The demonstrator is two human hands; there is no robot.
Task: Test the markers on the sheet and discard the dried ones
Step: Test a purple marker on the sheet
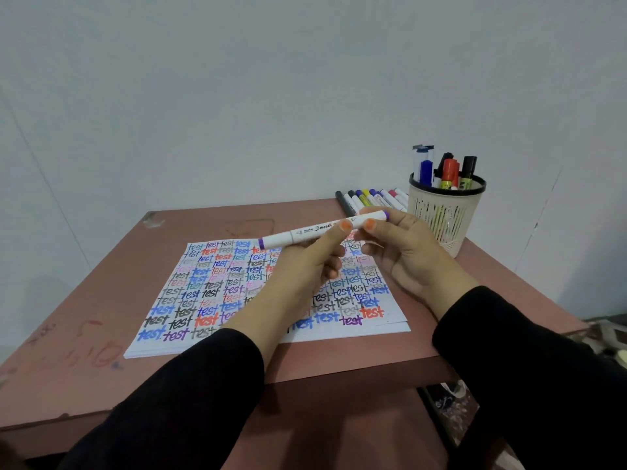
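Observation:
A white marker with purple ends [305, 233] is held level above the sheet, both caps on. My left hand [305, 266] grips its middle from below, thumb on the barrel. My right hand [400, 249] pinches the right end near the purple cap. Under them lies the white sheet [210, 290], covered with the word "test" in several colours. A row of several white markers [369, 198] lies on the table behind my hands.
A beige mesh holder [444, 215] with several thick markers stands at the back right of the brown table [84, 300]. A pale wall rises close behind the table. The floor shows at the lower right.

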